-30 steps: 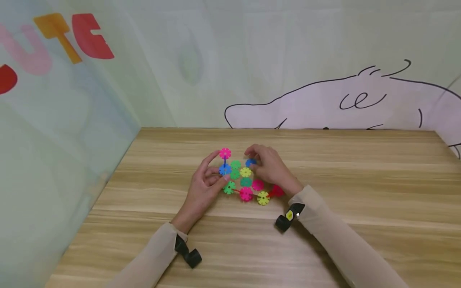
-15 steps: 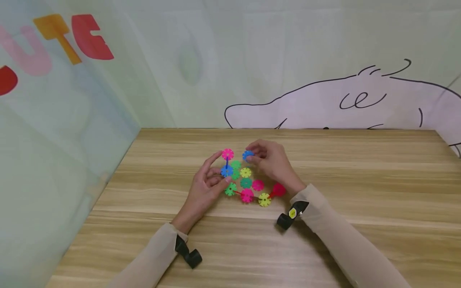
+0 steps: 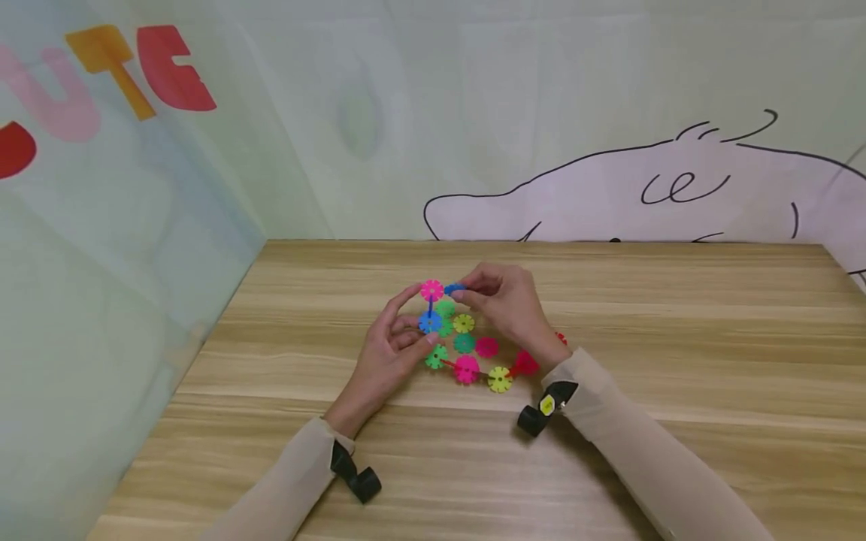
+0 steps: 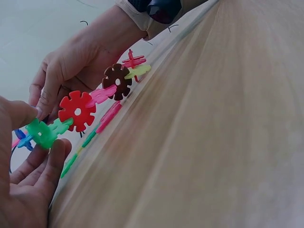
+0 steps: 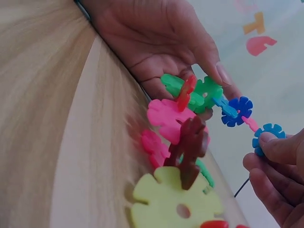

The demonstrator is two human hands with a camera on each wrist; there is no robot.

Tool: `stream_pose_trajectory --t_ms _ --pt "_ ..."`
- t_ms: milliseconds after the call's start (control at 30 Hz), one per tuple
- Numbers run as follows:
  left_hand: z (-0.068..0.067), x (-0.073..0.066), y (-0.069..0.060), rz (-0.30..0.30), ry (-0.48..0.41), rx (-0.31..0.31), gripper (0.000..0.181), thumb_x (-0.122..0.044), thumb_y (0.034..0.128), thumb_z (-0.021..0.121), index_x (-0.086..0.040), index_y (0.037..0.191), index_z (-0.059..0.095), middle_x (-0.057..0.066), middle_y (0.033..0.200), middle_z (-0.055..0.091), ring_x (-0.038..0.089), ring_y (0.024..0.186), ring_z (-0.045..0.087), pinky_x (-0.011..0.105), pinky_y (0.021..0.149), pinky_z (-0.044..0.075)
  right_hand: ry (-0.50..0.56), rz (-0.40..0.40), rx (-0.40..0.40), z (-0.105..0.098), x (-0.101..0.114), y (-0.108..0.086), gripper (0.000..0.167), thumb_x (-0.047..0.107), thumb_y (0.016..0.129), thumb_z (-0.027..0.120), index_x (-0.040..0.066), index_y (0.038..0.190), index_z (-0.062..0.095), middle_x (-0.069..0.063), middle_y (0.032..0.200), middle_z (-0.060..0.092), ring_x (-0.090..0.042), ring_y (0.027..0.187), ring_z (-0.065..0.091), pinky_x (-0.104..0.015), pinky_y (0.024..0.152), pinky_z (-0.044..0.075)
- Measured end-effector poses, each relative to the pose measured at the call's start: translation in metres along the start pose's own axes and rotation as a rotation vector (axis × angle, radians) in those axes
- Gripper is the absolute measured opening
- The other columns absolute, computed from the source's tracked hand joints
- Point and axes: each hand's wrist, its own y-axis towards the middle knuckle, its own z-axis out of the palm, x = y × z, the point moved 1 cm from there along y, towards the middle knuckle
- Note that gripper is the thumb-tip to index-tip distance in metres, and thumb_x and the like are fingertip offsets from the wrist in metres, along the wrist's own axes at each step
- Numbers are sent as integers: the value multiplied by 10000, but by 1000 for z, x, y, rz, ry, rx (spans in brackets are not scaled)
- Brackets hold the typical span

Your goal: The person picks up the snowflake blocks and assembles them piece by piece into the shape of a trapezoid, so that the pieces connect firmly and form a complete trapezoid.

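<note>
My left hand (image 3: pixel 386 349) holds a chain of slotted plastic snowflake discs, pinching a green disc (image 4: pixel 42 134) between thumb and fingers. From there the chain runs through a light blue disc (image 3: pixel 429 322) and a dark blue disc (image 5: pixel 237 111) to a pink disc (image 3: pixel 431 291) at its far end. The other way it passes a red disc (image 4: pixel 77 111), a pink disc (image 3: pixel 466 370), a brown disc (image 4: pixel 117 81) and a yellow disc (image 3: pixel 500 379). My right hand (image 3: pixel 509 300) pinches a blue disc (image 5: pixel 269 137) against the far pink disc's edge; whether they interlock I cannot tell.
Between the hands, several discs lie on the wooden table (image 3: pixel 433 466), among them a yellow disc (image 3: pixel 463 323), a teal disc (image 3: pixel 464 343) and a pink disc (image 3: pixel 487 346). A red disc (image 3: pixel 561 339) shows beside the right wrist. A printed backdrop (image 3: pixel 325 135) stands behind the table.
My right hand has lifted the blue disc from among the table discs and brought it left to the chain's pink end disc. My left hand has shifted slightly right with the chain.
</note>
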Motion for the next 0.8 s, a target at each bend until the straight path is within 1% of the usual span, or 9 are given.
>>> stream_pose_trajectory --t_ms 100,200,300,400,567,667,800 --pt "0 0 0 2 -7 5 774 -73 992 749 -281 1649 397 289 1236 701 91 954 769 218 879 622 22 5 14 2 1 -1 73 108 931 844 58 975 814 -112 1000 844 -306 915 820 -220 733 614" --pt "0 0 0 0 -9 7 773 -76 990 752 -286 1645 401 279 1231 703 96 960 773 222 885 624 33 9 -3 2 1 -1 77 105 941 833 48 983 805 -127 1010 844 -364 904 810 -218 713 617" --pt "0 0 0 0 -9 9 773 -74 989 755 -288 1643 403 274 1222 703 98 963 773 224 890 626 36 0 -20 1 1 -1 80 106 943 829 46 990 805 -133 1014 844 -375 879 800 -216 691 612" --pt "1 0 0 0 -14 10 777 -64 989 752 -283 1645 399 283 1225 699 94 959 770 220 885 624 53 -12 6 1 1 -1 78 98 942 832 38 986 808 -143 1005 840 -380 891 808 -219 704 620" --pt "1 -1 0 -8 -20 5 779 -67 994 749 -287 1647 385 292 1247 697 99 972 773 224 886 625 62 -14 47 2 1 -3 62 100 932 844 50 947 812 -126 963 836 -342 895 818 -225 733 630" --pt "1 -2 0 -22 -8 2 790 -87 997 756 -311 1650 371 275 1246 701 105 980 774 224 898 626 66 -16 59 3 1 -4 58 107 925 852 60 930 817 -118 936 834 -328 877 813 -229 696 619" --pt "1 -4 0 -38 -1 12 822 -91 997 759 -337 1664 345 261 1240 697 108 985 776 219 901 627 92 -13 80 7 2 -5 58 103 923 853 59 914 817 -121 925 835 -353 887 813 -231 660 610"
